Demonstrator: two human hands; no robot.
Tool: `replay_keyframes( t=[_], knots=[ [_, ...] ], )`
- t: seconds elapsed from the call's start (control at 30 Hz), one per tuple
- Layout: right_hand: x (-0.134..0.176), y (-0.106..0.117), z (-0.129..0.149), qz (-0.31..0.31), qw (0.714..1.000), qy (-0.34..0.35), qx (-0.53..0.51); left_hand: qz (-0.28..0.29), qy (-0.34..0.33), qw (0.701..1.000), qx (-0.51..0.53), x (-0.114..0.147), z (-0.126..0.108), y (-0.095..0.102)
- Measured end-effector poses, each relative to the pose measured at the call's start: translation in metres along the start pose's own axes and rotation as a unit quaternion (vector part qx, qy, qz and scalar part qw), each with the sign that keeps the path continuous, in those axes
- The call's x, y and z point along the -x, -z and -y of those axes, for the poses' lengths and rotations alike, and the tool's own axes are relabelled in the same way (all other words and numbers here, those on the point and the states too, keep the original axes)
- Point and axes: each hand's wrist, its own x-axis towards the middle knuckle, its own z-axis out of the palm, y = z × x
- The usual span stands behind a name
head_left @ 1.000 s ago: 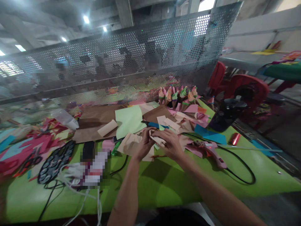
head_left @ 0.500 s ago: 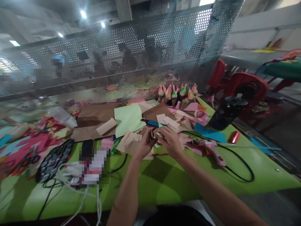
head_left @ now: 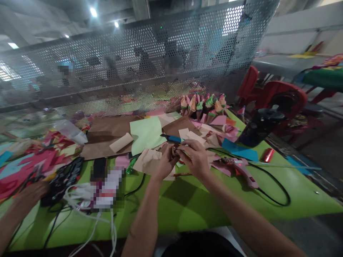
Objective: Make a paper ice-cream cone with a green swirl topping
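Paper piece (head_left: pixel 179 151), small and rolled, sits pinched between both hands above the green table (head_left: pixel 187 207). Left hand (head_left: pixel 164 165) and right hand (head_left: pixel 195 159) both curl closed on it, fingertips meeting. The roll could spring loose if either pinch slackens; the glue gun (head_left: pixel 241 170) lies near the right wrist.

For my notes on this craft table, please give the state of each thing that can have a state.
left hand: closed on rolled paper piece
right hand: closed on rolled paper piece
rolled paper piece: held between both hands
glue gun: lying on the table, cord attached
paper cones: standing upright together
beige paper roll: lying flat
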Motion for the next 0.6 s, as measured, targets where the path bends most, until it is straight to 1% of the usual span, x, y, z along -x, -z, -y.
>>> replay_keyframes(
  t=[0.13,0.27,0.33,0.47,0.6],
  knots=[
    [0.0024,-0.0018,0.0036,0.034,0.998,0.015,0.054,-0.012,-0.009,1.0,0.005,0.0001,0.0016,0.0018],
    [0.0025,-0.0042,0.0076,0.073,0.996,0.009,0.053,-0.019,-0.02,1.0,0.001,-0.0007,0.0054,0.0019],
    [0.0018,-0.0047,0.0086,0.079,0.996,0.006,0.045,-0.028,-0.018,0.999,0.003,-0.0011,0.0072,0.0014],
    [-0.0002,-0.003,0.008,0.06,0.998,-0.002,0.007,-0.032,0.003,0.999,0.043,-0.0015,0.008,0.0],
    [-0.0018,0.0015,0.0072,0.022,1.0,0.016,-0.002,-0.041,0.025,0.995,0.086,-0.0008,0.0068,0.0012]
  ],
)
